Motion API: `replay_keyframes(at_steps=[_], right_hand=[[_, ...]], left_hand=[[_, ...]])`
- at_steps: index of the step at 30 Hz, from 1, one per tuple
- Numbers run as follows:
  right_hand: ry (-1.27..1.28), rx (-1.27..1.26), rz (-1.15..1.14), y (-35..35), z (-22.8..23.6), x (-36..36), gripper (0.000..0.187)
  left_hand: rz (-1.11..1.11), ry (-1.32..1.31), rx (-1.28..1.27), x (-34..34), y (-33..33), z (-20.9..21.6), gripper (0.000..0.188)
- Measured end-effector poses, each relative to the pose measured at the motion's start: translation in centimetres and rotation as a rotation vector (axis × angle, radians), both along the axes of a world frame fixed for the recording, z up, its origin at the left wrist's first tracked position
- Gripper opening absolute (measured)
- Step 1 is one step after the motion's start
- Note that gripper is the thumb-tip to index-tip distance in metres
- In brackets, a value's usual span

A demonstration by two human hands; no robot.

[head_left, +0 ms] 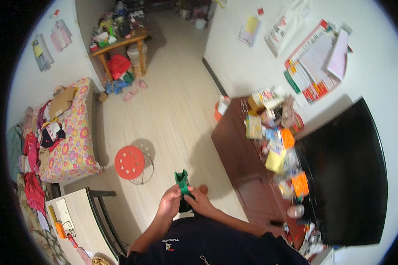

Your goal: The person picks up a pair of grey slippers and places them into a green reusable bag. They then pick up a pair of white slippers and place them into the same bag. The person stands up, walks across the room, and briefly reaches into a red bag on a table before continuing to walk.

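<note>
A small green object point(181, 178), like a narrow packet or carton with a notched, open-looking upper end, is held upright in front of my body. My left hand point(168, 204) grips its left side, the thumb pressed against the front. From the other side my right hand point(200, 203) closes on it, its fingers near the lower part. The two hands almost meet around it. I cannot make out exactly what kind of thing it is; its lower end is hidden by my hands and dark shirt.
Ahead to the left stands a red round stool point(129, 162). A brown cabinet point(239, 154) piled with packages and a black television point(347, 176) are on the right. At left are a bed point(82, 137) with clothes and a pale table point(77, 207). Pink slippers point(130, 94) lie farther off.
</note>
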State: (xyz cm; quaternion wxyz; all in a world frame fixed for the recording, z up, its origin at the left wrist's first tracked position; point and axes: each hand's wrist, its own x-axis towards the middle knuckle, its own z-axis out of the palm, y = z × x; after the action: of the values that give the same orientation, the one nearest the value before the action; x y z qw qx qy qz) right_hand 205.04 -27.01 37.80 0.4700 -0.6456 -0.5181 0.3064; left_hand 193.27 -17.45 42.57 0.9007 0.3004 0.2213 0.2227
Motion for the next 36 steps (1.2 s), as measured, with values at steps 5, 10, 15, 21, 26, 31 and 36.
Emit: replay_keyframes(at_steps=[5, 10, 15, 21, 26, 31, 36], right_hand=[[0.313, -0.354, 0.256, 8.0, 4.4, 8.3, 0.042], [0.382, -0.279, 0.436, 15.2, 1.4, 14.9, 0.038], [0.315, -0.319, 0.363, 22.2, 2.9, 19.0, 0.033], [0.267, -0.315, 0.225, 31.3, 4.1, 24.8, 0.023], [0.581, -0.402, -0.008, 37.9, 4.3, 28.2, 0.025], [0.770, -0.329, -0.106, 45.2, 5.0, 31.0, 0.018], [0.712, -0.333, -0.132, 53.5, 4.5, 35.6, 0.016]], left_hand=[[0.152, -0.046, -0.058, 5.7, 5.1, -0.2, 0.052], [0.245, -0.073, -0.029, 11.3, 10.2, 3.1, 0.050], [0.203, 0.045, 0.129, 15.2, 16.7, 2.4, 0.048], [-0.080, 0.160, 0.275, 20.4, 28.0, -3.7, 0.028], [-0.465, 0.207, 0.520, 24.7, 38.8, -2.0, 0.029], [-0.707, 0.378, 0.894, 28.7, 47.6, -1.2, 0.042], [-0.518, 0.334, 0.798, 33.6, 52.6, -3.0, 0.039]])
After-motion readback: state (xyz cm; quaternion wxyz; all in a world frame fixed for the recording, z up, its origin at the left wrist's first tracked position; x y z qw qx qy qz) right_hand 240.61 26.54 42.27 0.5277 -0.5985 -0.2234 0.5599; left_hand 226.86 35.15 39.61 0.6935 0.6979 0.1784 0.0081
